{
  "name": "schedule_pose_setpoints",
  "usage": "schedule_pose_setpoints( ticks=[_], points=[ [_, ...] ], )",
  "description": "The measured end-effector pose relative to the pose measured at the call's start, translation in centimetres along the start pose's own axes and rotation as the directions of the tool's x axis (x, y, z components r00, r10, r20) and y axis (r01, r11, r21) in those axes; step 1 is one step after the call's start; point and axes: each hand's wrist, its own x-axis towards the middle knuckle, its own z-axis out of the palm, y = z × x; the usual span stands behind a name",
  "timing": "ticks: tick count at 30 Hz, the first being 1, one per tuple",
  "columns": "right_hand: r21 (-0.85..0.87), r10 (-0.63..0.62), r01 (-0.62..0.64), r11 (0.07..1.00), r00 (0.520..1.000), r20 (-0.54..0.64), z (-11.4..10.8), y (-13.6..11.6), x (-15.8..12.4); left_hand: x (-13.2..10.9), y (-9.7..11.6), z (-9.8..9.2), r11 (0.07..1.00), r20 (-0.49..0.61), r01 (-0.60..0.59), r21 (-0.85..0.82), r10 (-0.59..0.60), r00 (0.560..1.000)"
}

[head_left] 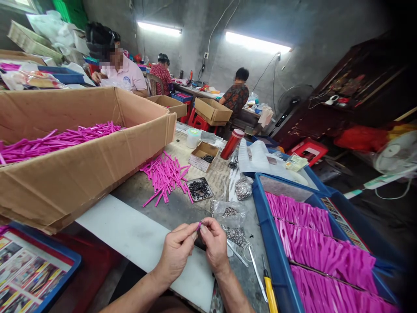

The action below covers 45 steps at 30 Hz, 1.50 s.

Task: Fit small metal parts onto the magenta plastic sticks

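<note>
My left hand (pixel 177 252) and my right hand (pixel 213 245) meet over the near edge of the grey table (pixel 137 191). Both are closed in a pinch on one small pink plastic piece (pixel 199 225), of which only the tip shows between the fingertips. A loose heap of pink plastic sticks (pixel 166 176) lies beyond the hands. A small tray of dark metal parts (pixel 199 189) sits beside the heap. Clear bags of silvery small parts (pixel 230 213) lie just past my right hand.
A big cardboard box (pixel 81 169) with pink sticks fills the left. A blue crate (pixel 276 243) of stacked pink pieces stands right. Tweezers (pixel 256 269) and a yellow-handled tool (pixel 270 293) lie near. A red flask (pixel 232 144) stands behind. Three people work at far tables.
</note>
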Motion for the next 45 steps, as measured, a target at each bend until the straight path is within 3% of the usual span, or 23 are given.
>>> schedule_pose_setpoints(
  ticks=[7, 13, 18, 23, 28, 33, 39, 45],
  points=[
    [0.068, 0.058, -0.064, 0.996, 0.995, 0.084, 0.08, -0.31, -0.04, -0.09, 0.03, 0.11, 1.0, 0.004, 0.002, -0.022, -0.002, 1.0],
    [-0.001, -0.003, 0.003, 1.0, 1.0, -0.001, 0.04, -0.22, -0.13, -0.16, 0.0, 0.1, 1.0, 0.001, 0.015, -0.011, -0.015, 1.0],
    [0.064, 0.049, -0.053, 0.997, 0.997, 0.065, 0.05, -0.03, -0.18, -0.08, 0.05, 0.08, 1.0, -0.004, 0.017, -0.02, -0.017, 1.0],
    [0.034, 0.024, -0.023, 0.999, 1.0, -0.014, 0.21, -0.21, -0.16, 0.0, 0.12, 0.11, 0.999, -0.009, 0.022, -0.029, -0.022, 1.0],
    [0.076, 0.076, -0.081, 0.994, 0.995, 0.061, 0.2, -0.29, -0.18, -0.01, 0.07, 0.1, 0.999, -0.007, 0.013, -0.033, -0.014, 1.0],
    [0.048, 0.027, -0.027, 0.998, 1.0, -0.009, 0.23, -0.28, -0.17, -0.01, 0.12, 0.07, 1.0, -0.009, 0.007, -0.01, -0.008, 1.0],
    [0.095, 0.089, -0.095, 0.991, 0.994, 0.066, 0.28, -0.32, -0.2, -0.08, -0.25, 0.09, 0.999, 0.003, 0.013, -0.036, -0.013, 1.0],
    [0.027, 0.039, -0.04, 0.999, 0.999, 0.003, 0.28, -0.41, -0.19, -0.13, -0.19, 0.04, 1.0, 0.001, 0.008, -0.031, -0.008, 1.0]
  ],
)
